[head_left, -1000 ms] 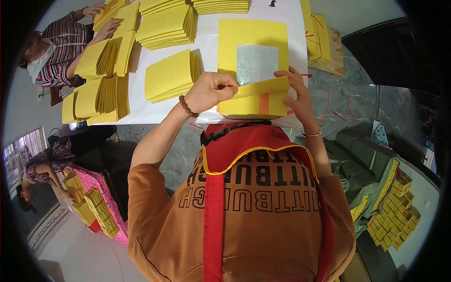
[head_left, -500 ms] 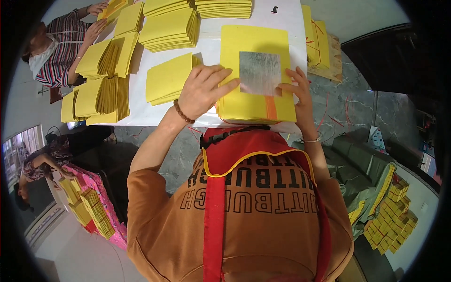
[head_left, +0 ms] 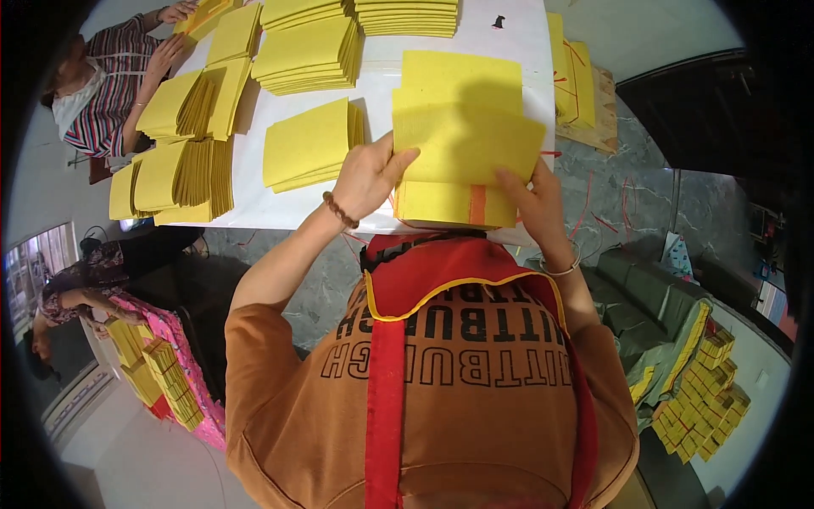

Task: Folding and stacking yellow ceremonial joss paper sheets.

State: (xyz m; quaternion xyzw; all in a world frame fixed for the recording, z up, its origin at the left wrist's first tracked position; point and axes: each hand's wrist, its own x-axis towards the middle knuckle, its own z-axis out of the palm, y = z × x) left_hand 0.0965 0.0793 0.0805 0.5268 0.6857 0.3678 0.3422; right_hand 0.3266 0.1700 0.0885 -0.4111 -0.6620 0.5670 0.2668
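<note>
A yellow paper sheet point(head_left: 466, 140) is raised and tilted over a thick stack of yellow paper point(head_left: 432, 204) at the table's near edge. My left hand point(head_left: 370, 176) pinches the sheet's left edge, thumb on top. On the opposite edge my right hand point(head_left: 536, 202) grips the same sheet with its thumb in front and the other fingers mostly hidden behind. An orange strip point(head_left: 477, 205) shows on the stack just below the sheet. Left of my left hand lies a small pile of folded yellow paper point(head_left: 307, 144).
Several yellow paper piles point(head_left: 305, 55) cover the far and left parts of the white table point(head_left: 381, 76). A co-worker in a striped top point(head_left: 110, 85) handles yellow paper at the far left. Bundled yellow packs point(head_left: 699, 399) are heaped at the right, beside a green sofa point(head_left: 644, 288).
The silver square on top of the stack is out of sight. Both hands have shifted slightly lower and now hold up a yellow sheet that lay flat before.
</note>
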